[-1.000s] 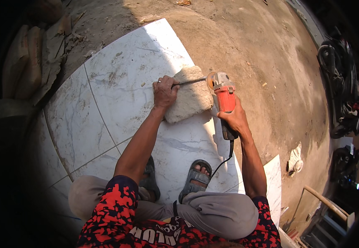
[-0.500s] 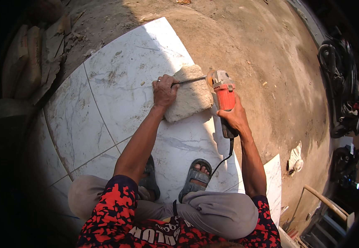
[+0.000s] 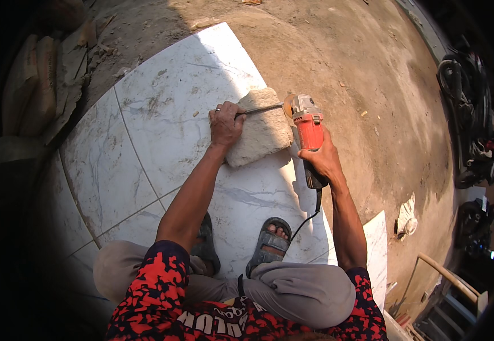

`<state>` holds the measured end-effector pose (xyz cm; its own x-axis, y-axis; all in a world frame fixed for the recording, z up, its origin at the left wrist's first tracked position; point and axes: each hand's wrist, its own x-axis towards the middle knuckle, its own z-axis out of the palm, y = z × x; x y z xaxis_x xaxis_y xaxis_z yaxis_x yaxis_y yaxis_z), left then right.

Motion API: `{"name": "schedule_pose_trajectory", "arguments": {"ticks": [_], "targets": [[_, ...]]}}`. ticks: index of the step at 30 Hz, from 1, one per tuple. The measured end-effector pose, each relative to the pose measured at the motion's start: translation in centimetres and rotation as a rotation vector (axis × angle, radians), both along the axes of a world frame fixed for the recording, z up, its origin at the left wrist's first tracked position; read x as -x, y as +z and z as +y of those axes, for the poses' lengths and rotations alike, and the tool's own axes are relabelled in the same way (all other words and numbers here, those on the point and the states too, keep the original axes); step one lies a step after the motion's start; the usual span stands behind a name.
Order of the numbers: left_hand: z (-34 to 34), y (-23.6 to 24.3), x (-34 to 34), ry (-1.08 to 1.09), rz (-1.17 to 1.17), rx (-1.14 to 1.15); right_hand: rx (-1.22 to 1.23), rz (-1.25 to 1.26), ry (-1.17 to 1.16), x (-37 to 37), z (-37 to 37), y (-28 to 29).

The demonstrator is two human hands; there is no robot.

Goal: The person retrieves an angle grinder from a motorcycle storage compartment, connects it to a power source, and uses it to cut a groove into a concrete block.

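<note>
My left hand [image 3: 226, 123] is closed round a thin dark metal rod [image 3: 263, 109], pressing it down across a rough, pale stone block [image 3: 263, 133]. The rod reaches right, past the block, and its tip meets the disc [image 3: 288, 106] of an angle grinder, or lies very close to it. My right hand [image 3: 323, 156] grips the red and black angle grinder [image 3: 309, 136] by its body, head pointing away from me. A black cord [image 3: 309, 219] runs from the grinder's near end toward my right foot. The rod's other end is hidden in my left hand.
White marbled tiles [image 3: 139, 131] lie under the block and my sandalled feet [image 3: 269, 245]. Bare brown ground [image 3: 383, 142] stretches to the right. A crumpled whitish thing [image 3: 406, 219] lies there, with a wooden handle [image 3: 449, 277] nearer me. Dark machinery [image 3: 468, 113] lines the far right; sacks [image 3: 36, 85] stand left.
Almost nothing differs. Both hands, the rod and the grinder keep their places, apart from a very slight shift of the whole view.
</note>
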<state>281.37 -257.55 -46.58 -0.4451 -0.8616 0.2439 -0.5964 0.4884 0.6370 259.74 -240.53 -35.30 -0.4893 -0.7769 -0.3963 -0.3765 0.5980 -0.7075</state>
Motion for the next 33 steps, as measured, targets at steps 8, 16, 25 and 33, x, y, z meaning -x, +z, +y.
{"name": "schedule_pose_trajectory", "arguments": {"ticks": [8, 16, 25, 33], "targets": [[0.03, -0.07, 0.11, -0.012, 0.017, 0.012, 0.037, 0.008, -0.014, 0.25, 0.08, -0.60], [-0.10, -0.16, 0.10, -0.008, 0.003, 0.003, 0.021, 0.010, -0.017, 0.54, -0.06, -1.07], [-0.16, -0.36, 0.09, -0.013, -0.008, 0.001, 0.020, 0.033, -0.018, 0.78, -0.09, -1.16], [-0.16, -0.35, 0.05, -0.016, -0.013, 0.005, 0.009, 0.043, -0.011, 0.77, -0.25, -1.17]]}}
